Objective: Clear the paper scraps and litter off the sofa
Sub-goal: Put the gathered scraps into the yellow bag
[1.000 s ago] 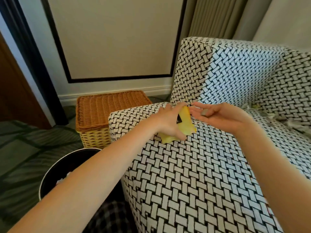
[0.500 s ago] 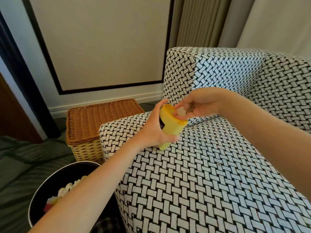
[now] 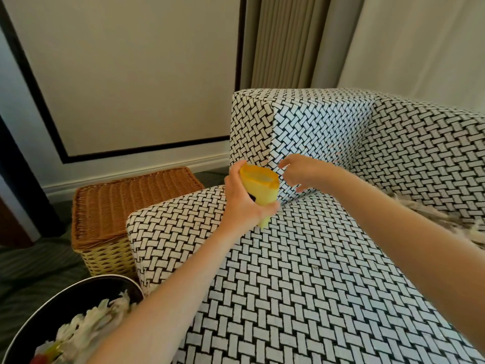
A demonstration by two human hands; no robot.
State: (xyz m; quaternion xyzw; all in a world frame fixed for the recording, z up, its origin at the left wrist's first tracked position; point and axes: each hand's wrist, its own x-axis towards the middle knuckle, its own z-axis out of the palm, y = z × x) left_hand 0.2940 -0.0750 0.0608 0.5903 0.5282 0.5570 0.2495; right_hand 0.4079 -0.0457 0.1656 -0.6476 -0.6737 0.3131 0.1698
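1. Right hand (image 3: 301,172) has drawn back from the mouth of the yellow packet (image 3: 263,191) since half a second ago, its fingers loosely curled.
2. Black bin (image 3: 23,334), lower left, holds white paper scraps (image 3: 86,325).
3. Left hand (image 3: 242,204) grips the yellow packet above the sofa (image 3: 315,285).
4. Loose scraps (image 3: 446,224) lie on the seat, far right.
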